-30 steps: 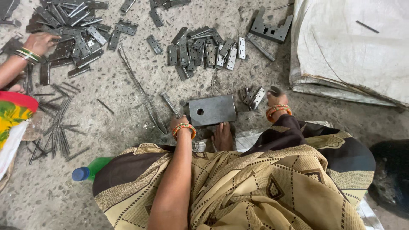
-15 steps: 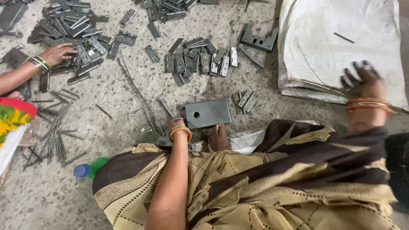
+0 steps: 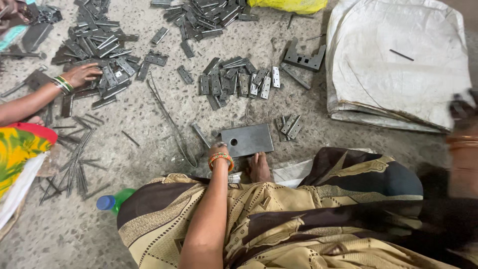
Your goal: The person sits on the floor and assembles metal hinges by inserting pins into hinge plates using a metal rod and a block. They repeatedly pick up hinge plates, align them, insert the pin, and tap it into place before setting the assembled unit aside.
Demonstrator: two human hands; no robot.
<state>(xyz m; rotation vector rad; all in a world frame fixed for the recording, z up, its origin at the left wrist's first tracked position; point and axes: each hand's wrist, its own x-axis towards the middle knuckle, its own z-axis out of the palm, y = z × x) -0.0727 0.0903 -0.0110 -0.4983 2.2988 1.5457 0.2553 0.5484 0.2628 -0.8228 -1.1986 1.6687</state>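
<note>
Head view: left hand [image 3: 219,149] rests at the near edge of one grey steel plate [image 3: 247,140] on the speckled concrete floor [image 3: 149,124]; its finger spread cannot be told. Right hand [image 3: 462,112] is blurred, raised beside one white sack [image 3: 398,65], its grip unreadable. A co-worker's hand [image 3: 82,74] touches scattered hinges [image 3: 234,82]

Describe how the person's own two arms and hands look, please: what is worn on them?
The left hand has a bare forearm and a stack of orange and green bangles at the wrist. The right hand is blurred at the frame edge; orange bangles circle its wrist. No sleeves reach either forearm.
</note>
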